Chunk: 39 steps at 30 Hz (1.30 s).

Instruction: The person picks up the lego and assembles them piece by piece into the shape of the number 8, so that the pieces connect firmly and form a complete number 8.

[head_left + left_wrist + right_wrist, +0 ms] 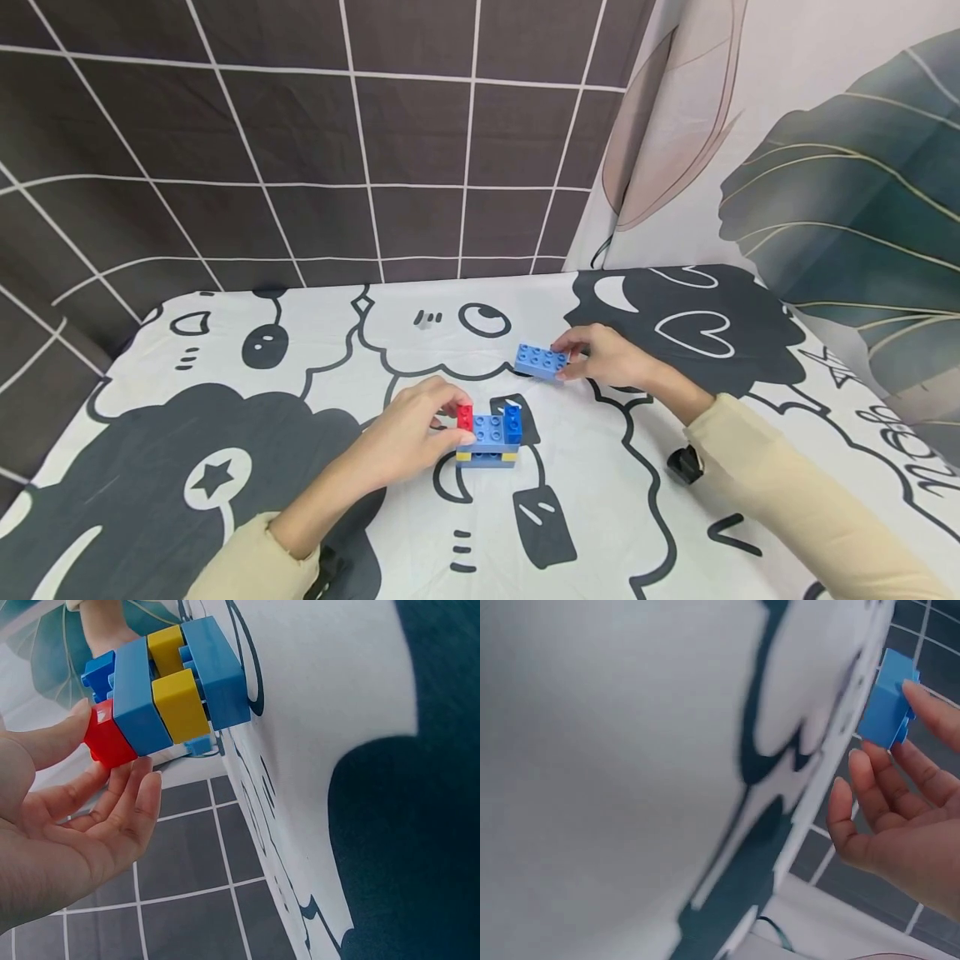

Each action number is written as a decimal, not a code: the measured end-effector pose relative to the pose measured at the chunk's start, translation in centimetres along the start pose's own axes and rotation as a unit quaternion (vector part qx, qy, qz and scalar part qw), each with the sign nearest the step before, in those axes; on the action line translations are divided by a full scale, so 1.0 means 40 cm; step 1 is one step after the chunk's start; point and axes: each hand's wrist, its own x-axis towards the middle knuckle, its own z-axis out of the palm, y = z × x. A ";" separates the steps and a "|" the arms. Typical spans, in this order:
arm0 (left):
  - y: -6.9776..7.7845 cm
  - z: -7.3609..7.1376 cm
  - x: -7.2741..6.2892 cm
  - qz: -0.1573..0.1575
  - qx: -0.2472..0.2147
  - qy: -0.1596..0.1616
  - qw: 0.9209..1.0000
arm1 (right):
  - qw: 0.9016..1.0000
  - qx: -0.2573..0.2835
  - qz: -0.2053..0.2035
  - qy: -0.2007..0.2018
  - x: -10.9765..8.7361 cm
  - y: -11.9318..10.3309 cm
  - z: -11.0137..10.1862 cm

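My left hand pinches a small red brick between thumb and fingers. This red brick sits at the left end of a stacked toy-brick build; a dark blue brick stands at the right end. Between and under them lies a light blue brick. Below it, two yellow bricks are spaced apart over the bottom blue brick. Farther back and to the right, my right hand grips a loose light blue brick by its right end, studs up. The two pieces are apart.
A white cloth with dark cartoon shapes covers the table. Behind rises a dark grid-patterned curtain, and a leaf-patterned curtain hangs at the right.
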 end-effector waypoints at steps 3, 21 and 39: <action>0.000 0.000 0.000 -0.001 0.001 0.000 1.000 | 1.000 0.001 -0.016 -0.003 -0.010 -0.022 -0.015; -0.002 0.003 0.001 -0.013 -0.007 0.000 1.000 | 0.987 0.027 -0.151 -0.045 -0.077 -0.187 -0.055; 0.004 0.006 0.002 -0.032 0.016 -0.001 0.999 | 0.981 0.035 -0.184 -0.051 -0.076 -0.218 0.011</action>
